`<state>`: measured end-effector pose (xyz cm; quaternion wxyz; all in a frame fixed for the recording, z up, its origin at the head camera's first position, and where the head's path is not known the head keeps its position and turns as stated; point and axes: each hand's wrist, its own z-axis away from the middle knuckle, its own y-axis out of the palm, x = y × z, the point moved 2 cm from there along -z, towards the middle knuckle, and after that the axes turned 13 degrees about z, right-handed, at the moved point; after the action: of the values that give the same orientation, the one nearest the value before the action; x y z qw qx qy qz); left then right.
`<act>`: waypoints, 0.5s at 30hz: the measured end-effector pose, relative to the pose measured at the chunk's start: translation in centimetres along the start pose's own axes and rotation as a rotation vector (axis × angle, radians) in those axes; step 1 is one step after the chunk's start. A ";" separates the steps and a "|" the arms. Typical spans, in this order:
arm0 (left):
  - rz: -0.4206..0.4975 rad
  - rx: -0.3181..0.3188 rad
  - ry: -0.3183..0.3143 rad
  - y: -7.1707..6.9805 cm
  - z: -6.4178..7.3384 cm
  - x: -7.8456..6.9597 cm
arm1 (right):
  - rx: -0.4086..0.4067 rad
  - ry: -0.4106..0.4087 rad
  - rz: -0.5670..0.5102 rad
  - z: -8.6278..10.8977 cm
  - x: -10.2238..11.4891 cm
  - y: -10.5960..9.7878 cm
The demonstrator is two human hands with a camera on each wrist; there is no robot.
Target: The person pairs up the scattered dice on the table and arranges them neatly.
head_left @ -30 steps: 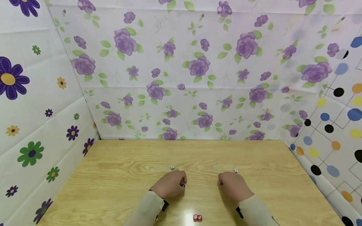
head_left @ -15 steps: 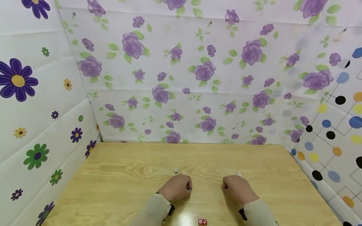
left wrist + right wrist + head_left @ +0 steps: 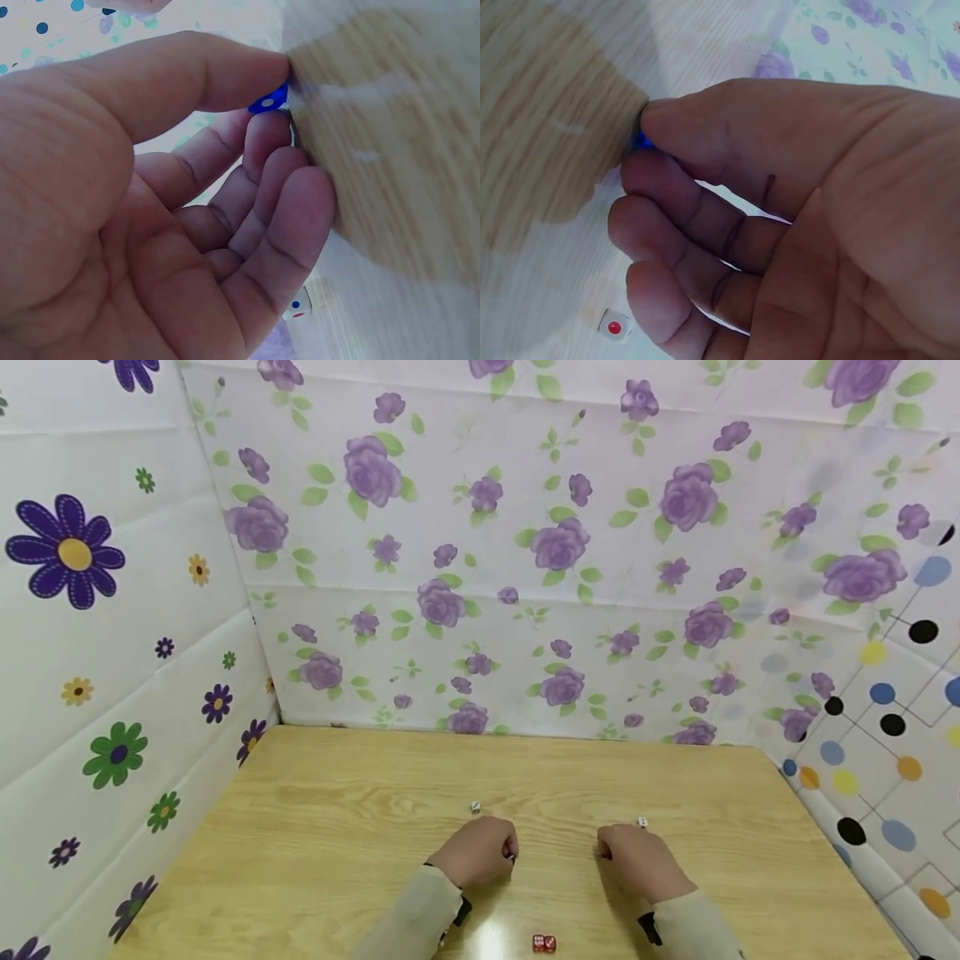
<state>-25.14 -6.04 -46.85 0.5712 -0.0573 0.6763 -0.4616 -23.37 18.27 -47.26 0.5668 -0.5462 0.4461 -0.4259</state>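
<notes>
Between thumb and fingertips, my left hand (image 3: pixel 480 850) pinches a blue die (image 3: pixel 270 100) low at the tabletop. My right hand (image 3: pixel 641 858) pinches another blue die (image 3: pixel 642 140), mostly hidden by thumb and forefinger. A white die (image 3: pixel 476 807) lies just beyond the left hand; in the left wrist view this white die (image 3: pixel 298 304) shows behind the fingers. Another white die (image 3: pixel 642 821) sits just past the right knuckles, and the right wrist view shows that white die (image 3: pixel 615 325) with a red dot. Nearer the front, two red dice (image 3: pixel 543 943) lie side by side.
The wood-grain table (image 3: pixel 360 793) carries all the dice. Behind it hangs a rose-patterned cloth (image 3: pixel 510 652). A daisy-patterned cloth (image 3: pixel 150 718) borders the left side and a dotted cloth (image 3: pixel 892 793) the right.
The whole scene shifts a little to the right in the head view as the camera turns. Both hands stay at the same spots on the table, beside the white dice.
</notes>
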 end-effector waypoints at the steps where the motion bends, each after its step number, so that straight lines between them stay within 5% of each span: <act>1: 0.000 0.004 -0.001 0.1 -0.1 0.0 | -0.001 -0.002 0.004 0.1 0.0 0.0; 15: 0.054 0.032 0.016 0.5 -0.6 0.3 | -0.014 -0.035 0.017 -0.1 0.6 0.2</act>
<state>-25.49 -5.62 -47.47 0.5786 -0.0264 0.6749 -0.4572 -23.32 17.64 -47.46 0.5742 -0.5538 0.4437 -0.4082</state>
